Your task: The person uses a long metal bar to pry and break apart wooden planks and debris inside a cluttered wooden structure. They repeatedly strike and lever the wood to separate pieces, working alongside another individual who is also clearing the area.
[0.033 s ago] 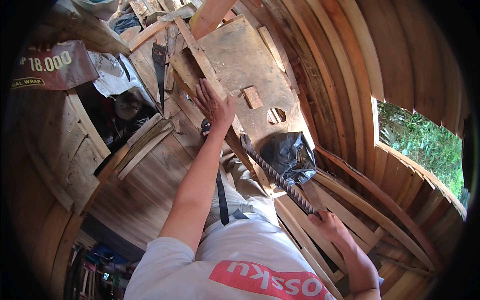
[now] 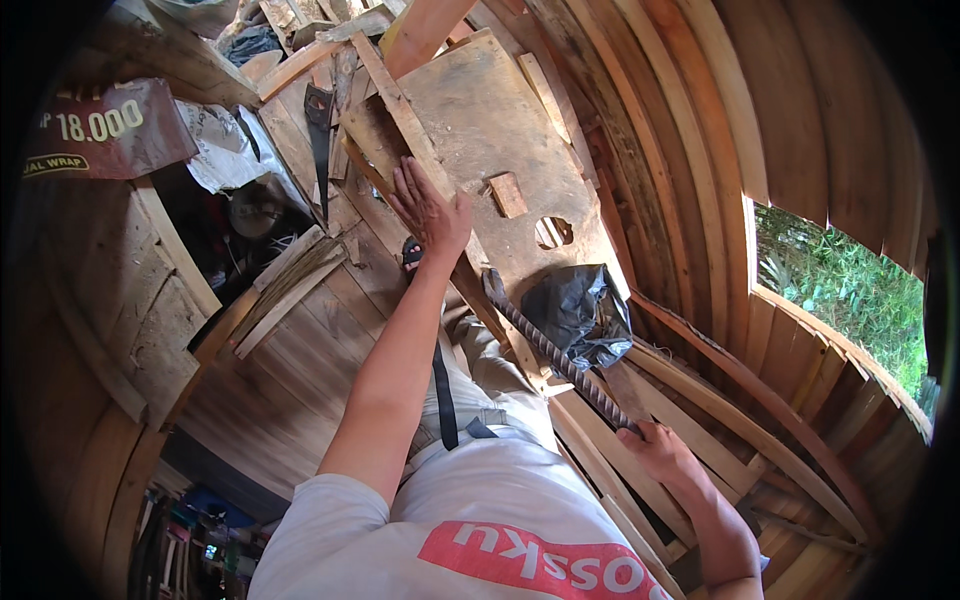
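My right hand (image 2: 660,450) is closed around the lower end of a ribbed steel pry bar (image 2: 562,358). The bar slants up and left, and its flattened tip rests against the edge of a plywood panel (image 2: 470,130), by a long narrow plank (image 2: 400,105). My left hand (image 2: 430,205) lies flat on that plank with its fingers stretched out, holding nothing. A small wood block (image 2: 506,195) sits on the panel near a round hole. Beside the bar is a crumpled black plastic bag (image 2: 570,312).
A handsaw (image 2: 319,140) lies on the boards to the left. Farther left are an opening with a white sack (image 2: 222,150) and a printed brown sheet (image 2: 120,130). A curved plank wall (image 2: 670,120) with a window gap rises at right. Loose planks (image 2: 700,425) lie below it.
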`<action>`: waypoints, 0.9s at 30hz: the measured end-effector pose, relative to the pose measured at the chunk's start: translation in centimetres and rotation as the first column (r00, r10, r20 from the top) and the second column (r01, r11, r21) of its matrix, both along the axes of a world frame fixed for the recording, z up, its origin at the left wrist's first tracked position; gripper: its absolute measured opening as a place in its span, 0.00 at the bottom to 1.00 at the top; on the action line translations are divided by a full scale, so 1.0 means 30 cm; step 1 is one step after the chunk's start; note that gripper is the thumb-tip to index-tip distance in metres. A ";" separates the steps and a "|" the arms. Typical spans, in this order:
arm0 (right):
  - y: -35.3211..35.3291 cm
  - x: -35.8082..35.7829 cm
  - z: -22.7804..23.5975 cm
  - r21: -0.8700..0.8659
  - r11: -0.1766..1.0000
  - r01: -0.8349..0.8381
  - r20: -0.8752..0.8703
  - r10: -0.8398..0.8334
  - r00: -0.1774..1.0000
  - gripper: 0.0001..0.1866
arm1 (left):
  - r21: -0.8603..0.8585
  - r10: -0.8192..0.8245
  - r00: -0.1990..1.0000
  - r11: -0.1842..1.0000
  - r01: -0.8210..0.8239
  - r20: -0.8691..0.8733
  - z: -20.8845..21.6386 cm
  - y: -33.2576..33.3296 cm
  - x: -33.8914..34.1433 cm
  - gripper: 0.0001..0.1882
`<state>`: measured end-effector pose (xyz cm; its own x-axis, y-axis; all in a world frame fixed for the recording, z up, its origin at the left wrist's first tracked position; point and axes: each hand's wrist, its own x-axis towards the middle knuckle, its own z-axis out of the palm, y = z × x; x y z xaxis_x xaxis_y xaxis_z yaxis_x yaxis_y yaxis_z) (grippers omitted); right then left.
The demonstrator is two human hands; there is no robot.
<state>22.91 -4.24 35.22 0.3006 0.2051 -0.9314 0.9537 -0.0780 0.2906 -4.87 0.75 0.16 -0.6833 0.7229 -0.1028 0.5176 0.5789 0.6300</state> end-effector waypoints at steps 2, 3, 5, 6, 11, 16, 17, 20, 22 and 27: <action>0.027 -0.035 0.017 -0.010 1.000 0.023 0.001 -0.023 1.000 0.29 | 0.016 -0.004 1.000 1.000 0.004 -0.012 0.001 -0.004 0.001 0.49; 0.040 -0.051 0.026 -0.012 0.999 0.036 0.005 -0.036 0.999 0.29 | 0.026 -0.007 1.000 1.000 0.007 -0.016 -0.002 -0.003 0.004 0.49; 0.068 -0.071 0.034 -0.048 0.997 0.058 0.036 -0.057 0.998 0.29 | 0.040 -0.009 1.000 0.999 0.009 -0.022 -0.012 0.000 0.003 0.49; 0.078 -0.075 0.037 -0.067 0.995 0.071 0.050 -0.067 0.996 0.29 | 0.047 -0.010 1.000 0.999 0.011 -0.027 -0.010 0.003 0.001 0.49; 0.109 -0.064 0.046 -0.092 0.974 0.207 0.082 -0.200 0.976 0.28 | 0.030 -0.034 0.999 0.999 0.035 -0.025 0.006 0.001 0.006 0.49; 0.158 -0.145 0.066 -0.044 0.999 0.010 0.042 -0.008 0.999 0.27 | 0.019 -0.031 0.999 0.999 0.031 -0.014 0.011 0.001 0.003 0.49; 0.136 -0.133 0.070 0.003 0.999 -0.034 0.017 0.034 0.999 0.26 | 0.009 -0.027 1.000 1.000 0.027 -0.004 0.015 0.008 0.010 0.49; 0.087 -0.152 0.076 0.055 0.997 -0.050 0.016 0.050 0.999 0.26 | 0.036 -0.006 1.000 0.999 0.005 0.020 0.001 0.006 0.009 0.50; 0.038 -0.150 0.064 0.058 0.998 -0.013 0.022 0.011 1.000 0.25 | 0.051 0.000 1.000 0.999 -0.001 0.027 -0.004 0.007 0.012 0.50; -0.116 -0.087 -0.012 0.089 0.994 0.056 -0.004 -0.056 0.998 0.25 | -0.015 -0.010 1.000 1.000 0.010 -0.003 0.007 0.006 0.007 0.51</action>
<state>20.31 -7.72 34.87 0.3122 0.2702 -0.9108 0.9476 -0.1566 0.2783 -4.65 0.94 0.38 -0.6766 0.7279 -0.1116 0.5251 0.5831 0.6199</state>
